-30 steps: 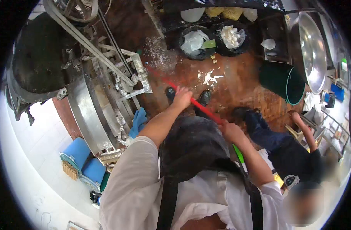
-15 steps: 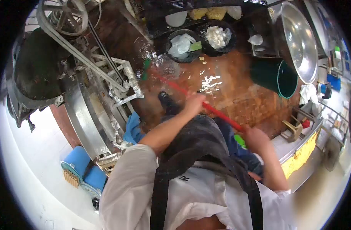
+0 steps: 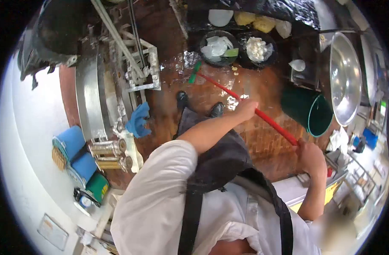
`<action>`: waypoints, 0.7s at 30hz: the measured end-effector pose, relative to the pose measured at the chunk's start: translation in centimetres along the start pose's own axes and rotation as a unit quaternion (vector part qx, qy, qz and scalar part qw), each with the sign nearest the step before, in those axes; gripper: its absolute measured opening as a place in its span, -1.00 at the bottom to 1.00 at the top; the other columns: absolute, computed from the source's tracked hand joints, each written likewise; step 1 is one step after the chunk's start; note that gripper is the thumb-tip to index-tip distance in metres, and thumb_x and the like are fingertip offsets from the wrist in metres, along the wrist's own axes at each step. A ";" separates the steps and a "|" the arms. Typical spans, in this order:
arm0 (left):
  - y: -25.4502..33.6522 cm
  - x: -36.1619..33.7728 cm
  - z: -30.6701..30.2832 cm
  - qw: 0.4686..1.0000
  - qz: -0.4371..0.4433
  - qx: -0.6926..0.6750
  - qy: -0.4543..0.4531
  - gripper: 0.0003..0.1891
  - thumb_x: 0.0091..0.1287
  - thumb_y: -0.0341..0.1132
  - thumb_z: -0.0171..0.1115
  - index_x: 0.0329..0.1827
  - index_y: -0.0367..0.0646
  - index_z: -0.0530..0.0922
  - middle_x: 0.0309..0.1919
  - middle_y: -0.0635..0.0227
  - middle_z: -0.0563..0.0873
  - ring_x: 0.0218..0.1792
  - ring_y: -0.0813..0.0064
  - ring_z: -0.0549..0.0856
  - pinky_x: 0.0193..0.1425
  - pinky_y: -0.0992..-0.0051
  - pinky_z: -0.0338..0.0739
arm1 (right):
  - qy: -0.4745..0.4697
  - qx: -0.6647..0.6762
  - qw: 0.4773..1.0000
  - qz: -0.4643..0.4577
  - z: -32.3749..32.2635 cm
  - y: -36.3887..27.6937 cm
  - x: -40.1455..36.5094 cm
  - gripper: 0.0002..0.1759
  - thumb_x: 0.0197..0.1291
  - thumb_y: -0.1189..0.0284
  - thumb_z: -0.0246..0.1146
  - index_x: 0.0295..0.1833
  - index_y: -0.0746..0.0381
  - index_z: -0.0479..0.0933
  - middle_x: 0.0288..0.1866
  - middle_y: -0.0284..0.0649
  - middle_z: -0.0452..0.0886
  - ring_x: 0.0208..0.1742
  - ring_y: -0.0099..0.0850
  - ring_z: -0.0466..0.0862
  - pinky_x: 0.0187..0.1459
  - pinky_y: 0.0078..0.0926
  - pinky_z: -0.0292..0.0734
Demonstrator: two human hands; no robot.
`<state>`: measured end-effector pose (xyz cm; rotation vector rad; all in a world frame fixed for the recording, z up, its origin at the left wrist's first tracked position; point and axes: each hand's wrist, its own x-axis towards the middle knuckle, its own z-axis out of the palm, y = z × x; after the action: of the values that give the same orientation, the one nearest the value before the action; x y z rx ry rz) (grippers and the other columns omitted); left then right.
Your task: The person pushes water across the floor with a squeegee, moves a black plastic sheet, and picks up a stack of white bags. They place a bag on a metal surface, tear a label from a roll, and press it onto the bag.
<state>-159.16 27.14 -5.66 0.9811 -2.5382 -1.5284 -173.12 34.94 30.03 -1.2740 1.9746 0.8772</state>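
A long red pole (image 3: 274,123) with a green head (image 3: 195,72) slants across the view, its head low over the wet brown tiled floor (image 3: 262,91). My left hand (image 3: 248,110) is wrapped round the middle of the pole. Farther back along it, my right hand (image 3: 309,156) grips near the rear end. Beyond the head stand two black tubs, one (image 3: 219,47) with clear bags and a green piece, the other (image 3: 259,49) with white pieces. My black shoes show below the pole.
At the left is a metal machine (image 3: 139,70) with a blue cloth (image 3: 138,120) beside it. A dark green bin (image 3: 319,115) lies tipped at the right, near a large metal bowl (image 3: 345,78). Blue rolled items (image 3: 69,142) are at the lower left.
The view has shifted, so the surroundings sit elsewhere in it. The pole's green head has moved away from the machine, towards the tubs. Both hands still hold the pole.
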 end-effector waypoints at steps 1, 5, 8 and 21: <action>-0.7 -1.7 -1.1 1.000 -0.017 0.024 0.011 -0.92 0.18 -0.31 0.38 -0.27 0.04 0.70 -0.24 0.24 0.75 -0.01 0.07 0.66 0.25 -0.11 0.26 | -0.007 0.002 1.000 -0.017 0.2 -0.9 0.4 -0.75 0.41 0.28 0.12 -0.01 0.21 0.57 -0.26 0.07 0.72 -0.19 0.09 0.73 -0.18 0.12 0.59; -8.9 -11.1 -1.6 0.985 -0.102 0.060 0.128 -0.87 0.23 -0.18 0.38 -0.34 0.02 0.65 -0.21 0.28 0.74 -0.03 0.14 0.63 0.13 0.02 0.32 | -0.058 0.072 0.986 -0.136 4.7 -5.8 5.0 -0.66 0.43 0.19 0.06 0.03 0.19 0.59 -0.24 0.08 0.73 -0.15 0.06 0.76 -0.14 0.06 0.66; -15.5 -16.1 -1.4 0.966 -0.249 0.064 0.030 -0.88 0.33 -0.22 0.23 -0.22 -0.01 0.67 -0.08 0.26 0.73 0.20 0.12 0.57 0.26 -0.30 0.28 | -0.041 0.037 0.980 -0.192 9.2 -12.5 9.8 -0.67 0.40 0.23 0.08 -0.11 0.20 0.67 -0.20 0.03 0.75 -0.09 0.03 0.75 -0.09 0.09 0.61; -2.0 -4.0 -0.8 0.960 -0.048 -0.105 0.256 -0.88 0.26 -0.42 0.13 -0.38 -0.06 0.64 -0.31 0.13 0.72 -0.03 0.06 0.64 0.03 0.12 0.48 | 0.063 -0.129 0.989 -0.030 -4.6 -7.5 -0.5 -0.73 0.36 0.23 0.21 0.00 0.18 0.59 -0.31 0.04 0.72 -0.18 0.06 0.74 -0.16 0.12 0.58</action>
<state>-154.71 27.97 -5.69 1.2803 -1.9593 -1.3094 -166.65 29.23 31.65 -1.5611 1.9554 1.0729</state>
